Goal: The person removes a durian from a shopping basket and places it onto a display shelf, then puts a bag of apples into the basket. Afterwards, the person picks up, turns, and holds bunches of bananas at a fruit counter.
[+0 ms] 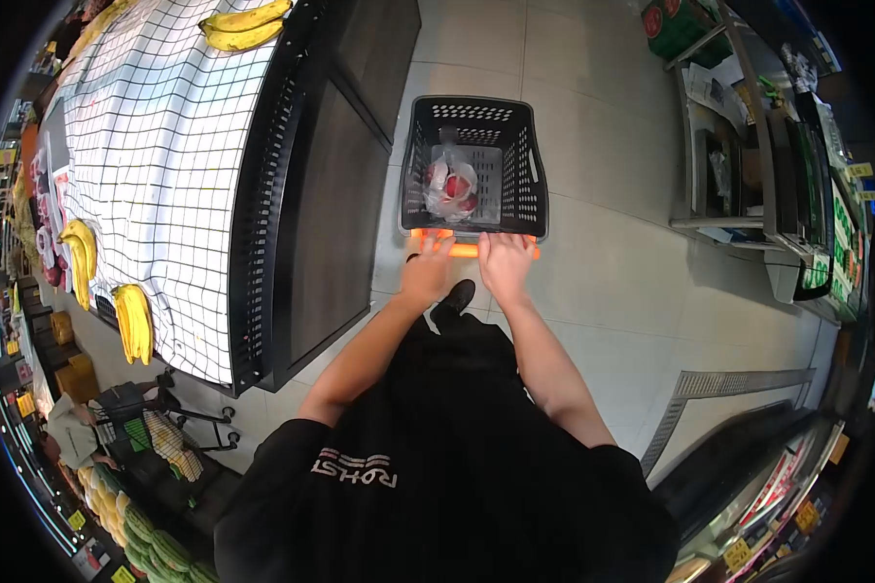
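A black shopping basket cart (540,189) with perforated sides stands in front of me on the floor. Across its near end runs an orange handle (465,251). My left hand (428,264) is closed around the left part of that handle. On its right part, my right hand (506,260) is wrapped in the same way. Inside the basket, toward the left, lies a clear plastic bag (449,189) with red round items in it; their exact kind is hard to make out.
At left is a display table (165,146) under a white checked cloth, with bananas (134,323) on it. A trolley (180,413) stands lower left. On the right are a metal rack (724,222) and a dark display case (739,476). Grey floor tiles (603,262) run between.
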